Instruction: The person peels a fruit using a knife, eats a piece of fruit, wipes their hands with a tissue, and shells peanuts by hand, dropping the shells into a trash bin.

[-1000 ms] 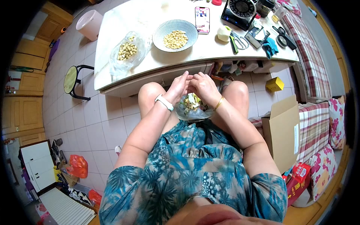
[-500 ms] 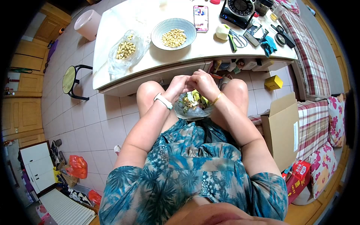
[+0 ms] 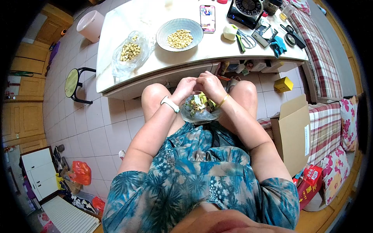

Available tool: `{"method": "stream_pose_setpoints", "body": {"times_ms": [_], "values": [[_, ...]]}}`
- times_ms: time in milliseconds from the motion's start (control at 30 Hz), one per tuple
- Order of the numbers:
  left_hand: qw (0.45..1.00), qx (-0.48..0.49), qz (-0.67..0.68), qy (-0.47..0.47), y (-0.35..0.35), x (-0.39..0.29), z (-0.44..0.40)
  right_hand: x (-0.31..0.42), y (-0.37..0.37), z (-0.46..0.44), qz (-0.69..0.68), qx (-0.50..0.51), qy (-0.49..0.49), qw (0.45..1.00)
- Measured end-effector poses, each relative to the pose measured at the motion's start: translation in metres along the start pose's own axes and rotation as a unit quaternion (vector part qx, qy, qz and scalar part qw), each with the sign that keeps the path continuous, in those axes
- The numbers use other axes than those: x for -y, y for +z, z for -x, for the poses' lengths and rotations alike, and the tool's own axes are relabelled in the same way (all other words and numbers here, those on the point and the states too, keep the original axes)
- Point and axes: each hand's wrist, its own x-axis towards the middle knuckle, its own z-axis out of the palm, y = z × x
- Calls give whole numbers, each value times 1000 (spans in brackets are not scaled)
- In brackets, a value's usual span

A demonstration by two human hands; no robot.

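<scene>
My left hand (image 3: 185,87), with a white watch band on its wrist, is closed in a pinch between my knees. Its fingertips meet those of my right hand (image 3: 210,85), also closed, with a gold bracelet on that wrist. Whatever sits between the fingers is too small or hidden to make out. Right below both hands, a clear plastic bag (image 3: 199,117) holds green, yellow and brown scraps. On the table, a striped bowl (image 3: 163,39) contains pale yellow nuts (image 3: 180,39). Left of it, light brown nuts (image 3: 130,52) lie in an open clear plastic bag (image 3: 143,57).
The white table (image 3: 116,23) edge runs just beyond my hands. On it are a phone (image 3: 208,18), a peeled pale fruit (image 3: 230,32), scissors (image 3: 246,40) and a black appliance (image 3: 246,11). A cardboard box (image 3: 291,134) stands at my right, a stool (image 3: 72,82) at the left.
Both hands stay together above the scrap bag, with only a slight shift of the fingers. A little more of the scraps shows under them. The things on the table have not moved.
</scene>
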Motion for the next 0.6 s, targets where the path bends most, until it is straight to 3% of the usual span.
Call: {"method": "stream_pose_setpoints", "body": {"times_ms": [367,600], "values": [[999,-24,38,-5,7,-10,9,4,-1,-1,29,-4,-1,1000],[999,13,47,6,-1,0,0,3,2,0,8,-26,11,1000]]}}
